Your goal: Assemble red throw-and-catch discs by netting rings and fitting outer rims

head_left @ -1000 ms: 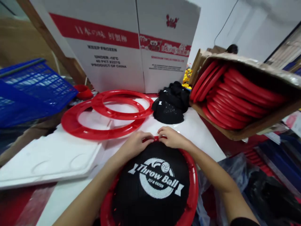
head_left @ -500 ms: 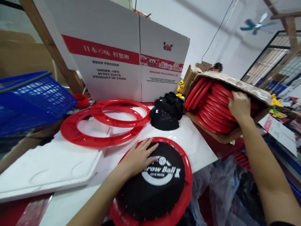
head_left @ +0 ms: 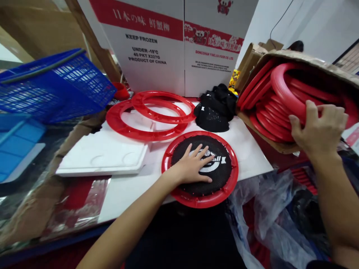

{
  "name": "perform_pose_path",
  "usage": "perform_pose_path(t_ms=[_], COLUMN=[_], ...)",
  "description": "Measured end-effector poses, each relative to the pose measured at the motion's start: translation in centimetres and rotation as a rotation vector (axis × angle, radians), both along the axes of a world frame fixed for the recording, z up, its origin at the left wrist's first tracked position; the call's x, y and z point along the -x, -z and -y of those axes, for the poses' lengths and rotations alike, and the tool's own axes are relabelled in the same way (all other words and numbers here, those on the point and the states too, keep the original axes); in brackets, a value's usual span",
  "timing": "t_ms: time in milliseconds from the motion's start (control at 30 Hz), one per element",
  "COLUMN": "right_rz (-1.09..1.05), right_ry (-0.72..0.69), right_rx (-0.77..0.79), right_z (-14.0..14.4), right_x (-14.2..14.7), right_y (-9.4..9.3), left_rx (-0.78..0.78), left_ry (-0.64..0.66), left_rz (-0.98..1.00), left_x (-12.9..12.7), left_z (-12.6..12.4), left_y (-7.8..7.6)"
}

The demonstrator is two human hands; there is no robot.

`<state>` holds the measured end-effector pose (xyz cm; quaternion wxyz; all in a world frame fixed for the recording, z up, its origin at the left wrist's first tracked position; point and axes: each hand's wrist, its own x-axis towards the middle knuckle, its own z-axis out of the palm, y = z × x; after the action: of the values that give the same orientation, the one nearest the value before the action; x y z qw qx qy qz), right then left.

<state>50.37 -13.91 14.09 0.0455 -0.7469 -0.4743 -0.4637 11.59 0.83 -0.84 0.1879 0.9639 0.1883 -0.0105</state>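
Note:
Fingers spread, my left hand [head_left: 196, 164] lies flat on the black mesh of a round disc with a red rim [head_left: 234, 168], which rests at the table's front edge. White lettering on the mesh is partly covered by the fingers. At the right, my right hand [head_left: 319, 127] grips a red plastic ring [head_left: 286, 87] that is tilted up at the mouth of a cardboard box [head_left: 308, 59] packed with similar red rings. Two flat red rings [head_left: 162, 106] overlap behind the disc. Beside them is a pile of black mesh pieces [head_left: 215, 110].
A white foam slab [head_left: 103, 153] lies on the white table [head_left: 252, 157] to the left. Blue baskets [head_left: 56, 86] stand at the far left. A large white carton [head_left: 157, 78] rises behind the rings. Clear plastic bags [head_left: 269, 216] hang at the lower right.
My right hand has drawn one red ring up and outward from the stack in the box. My left hand remains on the disc. The camera view has tilted down and shifted left.

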Motion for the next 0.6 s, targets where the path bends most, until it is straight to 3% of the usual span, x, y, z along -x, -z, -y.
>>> perform_pose_path(t_ms=[100, 200, 233, 267, 333, 400, 433, 500, 600], right_rz=[0.049, 0.007, -0.037, -0.096, -0.214, -0.286, -0.304, -0.329, -0.415], right_ry=[-0.189, -0.385, -0.458, -0.535, -0.696, -0.825, -0.863, -0.907, -0.962], right_rx=[-0.007, 0.087, 0.125, 0.173, 0.264, 0.333, 0.356, 0.377, 0.353], right_z=[4.4, 8.3, 9.1, 9.5, 9.3, 7.9, 7.1, 5.4, 3.5], right_x=[5.3, 9.4, 10.4, 11.1, 12.2, 13.0, 13.4, 14.3, 15.2], right_y=[1.9, 5.0, 6.3, 7.7, 10.6, 13.1, 14.2, 15.7, 16.0], left_rx=[0.075, 0.428, 0.624, 0.800, 1.096, 1.242, 1.281, 1.314, 1.340], left_ry=[-0.066, -0.130, -0.167, -0.293, -0.669, -0.980, -1.043, -1.014, -0.848], left_rz=[0.194, 0.575, 0.689, 0.833, 1.038, 1.129, 1.164, 1.249, 1.397], left_x=[1.5, 5.0, 6.2, 7.2, 8.1, 7.7, 7.1, 5.7, 3.8], left_z=[2.7, 9.0, 11.6, 14.1, 18.3, 20.8, 21.4, 21.6, 20.2], left_y=[-1.7, -1.6, -0.7, 0.4, 3.4, 6.1, 7.0, 7.7, 6.5])
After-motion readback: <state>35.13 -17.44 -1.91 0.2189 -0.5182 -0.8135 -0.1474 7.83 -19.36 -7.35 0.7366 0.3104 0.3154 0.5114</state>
